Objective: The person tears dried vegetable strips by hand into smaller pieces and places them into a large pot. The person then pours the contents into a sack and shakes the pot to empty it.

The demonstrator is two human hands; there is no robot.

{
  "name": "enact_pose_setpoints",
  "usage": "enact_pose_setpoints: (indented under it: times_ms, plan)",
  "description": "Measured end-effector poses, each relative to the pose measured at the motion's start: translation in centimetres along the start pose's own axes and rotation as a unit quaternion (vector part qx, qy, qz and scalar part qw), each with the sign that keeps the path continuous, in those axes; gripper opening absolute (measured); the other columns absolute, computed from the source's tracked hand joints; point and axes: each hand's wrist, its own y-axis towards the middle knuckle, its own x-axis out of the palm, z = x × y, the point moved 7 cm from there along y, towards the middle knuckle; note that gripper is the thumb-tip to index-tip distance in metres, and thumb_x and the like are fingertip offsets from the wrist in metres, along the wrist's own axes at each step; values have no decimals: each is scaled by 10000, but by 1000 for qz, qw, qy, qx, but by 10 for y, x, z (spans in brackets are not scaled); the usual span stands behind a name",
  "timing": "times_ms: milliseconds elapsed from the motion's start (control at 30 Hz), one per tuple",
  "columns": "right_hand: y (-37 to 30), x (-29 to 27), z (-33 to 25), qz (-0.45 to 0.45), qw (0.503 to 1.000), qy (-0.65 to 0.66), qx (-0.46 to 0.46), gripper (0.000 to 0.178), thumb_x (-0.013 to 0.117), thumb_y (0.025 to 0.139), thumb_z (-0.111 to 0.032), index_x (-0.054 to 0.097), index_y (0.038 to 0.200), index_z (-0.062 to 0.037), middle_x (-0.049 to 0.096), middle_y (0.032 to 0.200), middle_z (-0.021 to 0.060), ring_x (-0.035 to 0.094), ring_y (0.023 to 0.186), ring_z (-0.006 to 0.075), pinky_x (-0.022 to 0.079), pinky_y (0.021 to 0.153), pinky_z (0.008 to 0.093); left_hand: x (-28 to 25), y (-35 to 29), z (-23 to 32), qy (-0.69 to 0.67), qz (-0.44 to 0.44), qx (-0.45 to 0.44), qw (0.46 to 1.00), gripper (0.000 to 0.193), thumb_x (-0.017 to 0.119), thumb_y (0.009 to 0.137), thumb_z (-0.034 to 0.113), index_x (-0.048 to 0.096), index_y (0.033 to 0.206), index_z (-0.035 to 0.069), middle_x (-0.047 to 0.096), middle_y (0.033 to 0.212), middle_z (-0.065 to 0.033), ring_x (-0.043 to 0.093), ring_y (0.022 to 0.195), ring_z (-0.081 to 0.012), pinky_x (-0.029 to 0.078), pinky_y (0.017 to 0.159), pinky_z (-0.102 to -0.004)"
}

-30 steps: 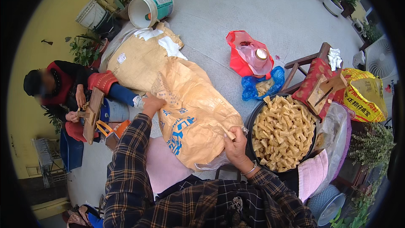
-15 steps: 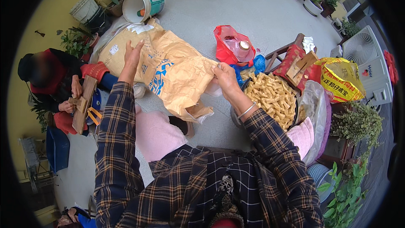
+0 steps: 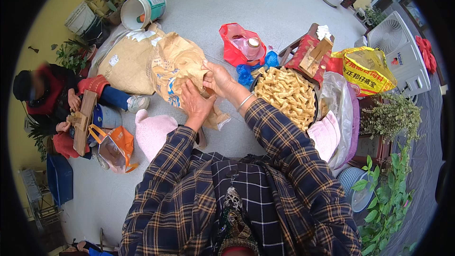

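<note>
Both my hands are at the loose end of a crumpled brown paper sack [image 3: 176, 53] with blue print. My right hand [image 3: 221, 79] pinches the sack's edge, a bracelet on its wrist. Close beside it, my left hand [image 3: 196, 104] has its fingers curled against the gathered paper; its fingertips are partly hidden. The paper reaches left to a bulky tan sack [image 3: 125, 66] lying on the floor. To the right of my hands stands a dark round basin [image 3: 316, 109] heaped with short golden-brown twisted pieces [image 3: 286, 96].
A red plastic bag [image 3: 230, 54] with a jar lies ahead, near a low stool [image 3: 316, 47] holding a wooden block. At left, a seated person [image 3: 52, 90] works over a wooden board [image 3: 85, 123], beside an orange bag [image 3: 122, 142]. A tipped white bucket [image 3: 154, 7] lies beyond the sack.
My left hand has come down and right from above the sack to its loose end. My right hand has moved left, bunching the paper that was stretched out. The view has shifted slightly.
</note>
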Motion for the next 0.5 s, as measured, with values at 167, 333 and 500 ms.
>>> enact_pose_setpoints:
  times_ms: [167,333,500]
  plan:
    - [-72,-82,-12,148,957,-206,-138,300,543,889,-219,526,1108,-13,618,953,55,583,778,120,462,707,244,18,19,-25,-71,5,19,997,291,522,715,94,630,976,25,626,809,-251,609,780,-410,482,712,-436]
    - [-212,-246,-97,518,666,-406,-351,190,525,863,-167,613,865,2,631,757,144,603,711,247,461,674,339,71,9,-22,-86,-108,-57,989,317,516,698,87,635,987,34,636,890,-234,606,863,-393,469,773,-415]
    - [-253,-363,-87,627,590,-490,-134,302,538,818,-289,635,899,-15,641,869,209,603,855,360,444,786,422,134,-12,23,-169,-325,-107,924,282,548,712,186,648,915,18,660,857,-179,628,822,-301,471,739,-361]
